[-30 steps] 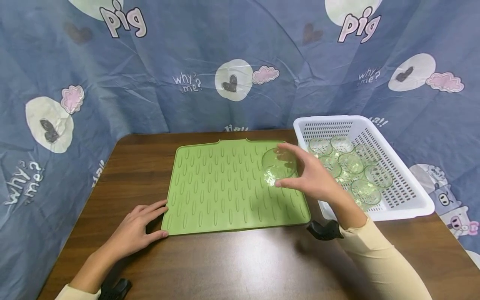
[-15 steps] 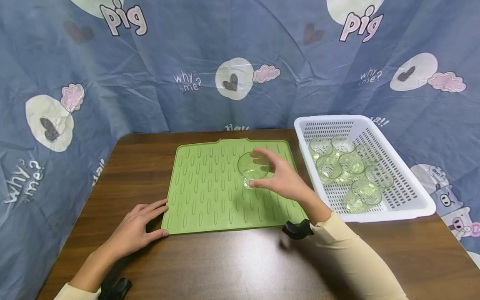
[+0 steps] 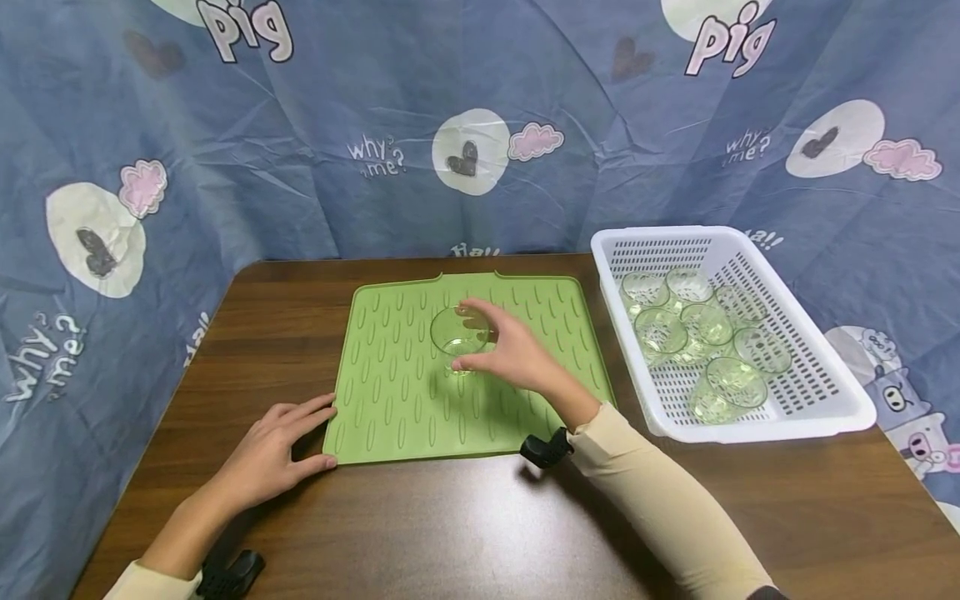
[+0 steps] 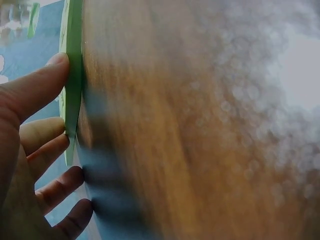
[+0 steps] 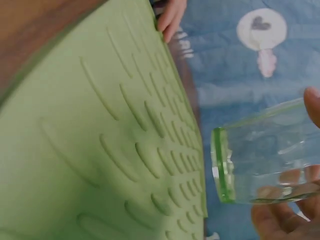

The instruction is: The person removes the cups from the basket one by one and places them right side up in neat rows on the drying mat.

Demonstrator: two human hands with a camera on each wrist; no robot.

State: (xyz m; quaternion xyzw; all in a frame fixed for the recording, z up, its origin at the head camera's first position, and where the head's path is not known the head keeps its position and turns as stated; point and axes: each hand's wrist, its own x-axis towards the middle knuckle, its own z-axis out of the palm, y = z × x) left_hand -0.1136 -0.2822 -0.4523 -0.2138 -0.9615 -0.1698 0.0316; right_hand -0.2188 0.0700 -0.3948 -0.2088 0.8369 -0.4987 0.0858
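My right hand [image 3: 513, 354] holds a clear, green-tinted drinking glass [image 3: 444, 332], rim up, above the middle of a green ridged drying mat [image 3: 390, 400]. In the right wrist view the thumb and fingertips [image 5: 267, 212] grip the glass's sides, and a gap separates its thick base from the mat. The left hand [image 3: 273, 450] touches the mat's near left corner. Seen from the left wrist, its thumb [image 4: 42, 85] and some fingers rest along the mat's edge, with the other fingers on the table.
A white slotted basket [image 3: 772, 431] stands on the right of the wooden table [image 3: 420, 533], with several similar glasses [image 3: 737, 383] inside, rims up. Behind the table hangs a blue printed cloth [image 3: 300, 167]. Black devices [image 3: 546, 448] sit at both wrists.
My right hand has carried the glass leftward, from over the mat's right side to over its middle. The left hand has stayed at the mat's corner.
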